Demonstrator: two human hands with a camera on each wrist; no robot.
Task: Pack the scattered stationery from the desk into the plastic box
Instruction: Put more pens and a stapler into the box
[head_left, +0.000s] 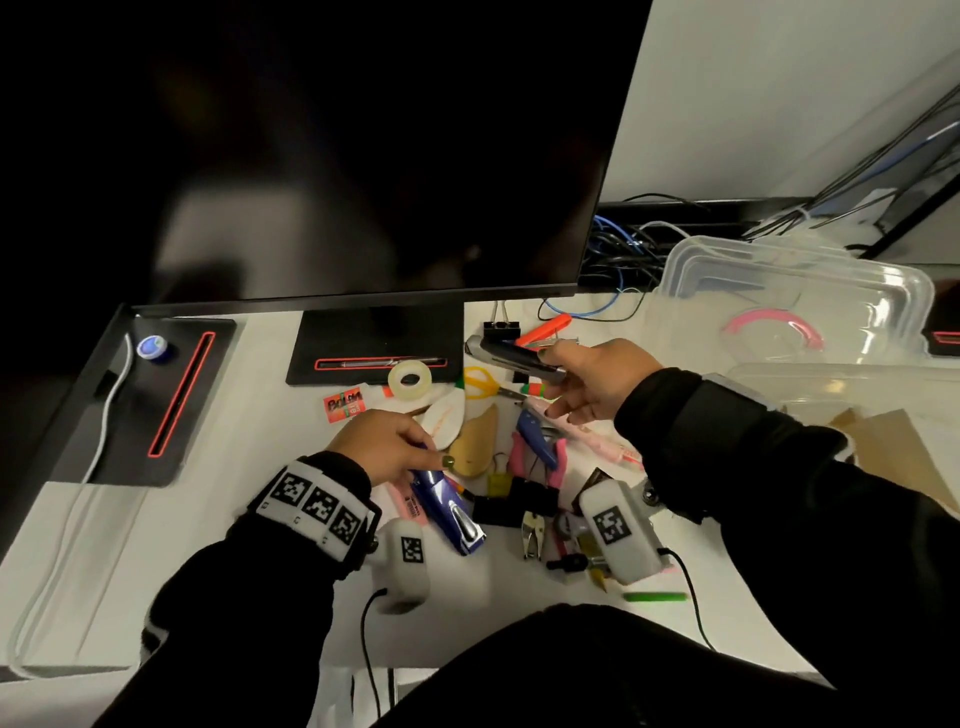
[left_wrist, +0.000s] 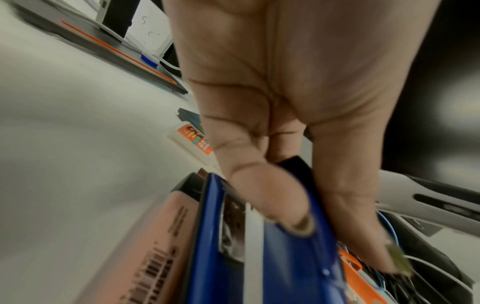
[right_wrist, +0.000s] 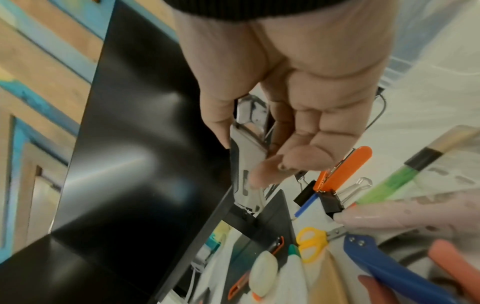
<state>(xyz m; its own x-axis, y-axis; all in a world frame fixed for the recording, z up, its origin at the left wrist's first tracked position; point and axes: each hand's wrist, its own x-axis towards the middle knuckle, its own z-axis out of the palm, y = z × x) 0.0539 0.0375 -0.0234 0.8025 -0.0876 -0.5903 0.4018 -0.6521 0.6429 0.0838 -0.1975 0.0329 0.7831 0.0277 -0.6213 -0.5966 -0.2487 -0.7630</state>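
Observation:
My right hand holds a grey and black stapler in the air above the pile; the right wrist view shows thumb and fingers curled round the stapler. My left hand pinches the top end of a blue stapler, whose other end points toward me near the desk. In the left wrist view my thumb and a finger clamp the blue stapler. The clear plastic box stands at the back right with a pink ring inside.
Scattered on the white desk: tape roll, yellow scissors, orange stapler, blue pliers, pink eraser, black binder clips, green marker. A dark monitor looms behind. The box lid lies right.

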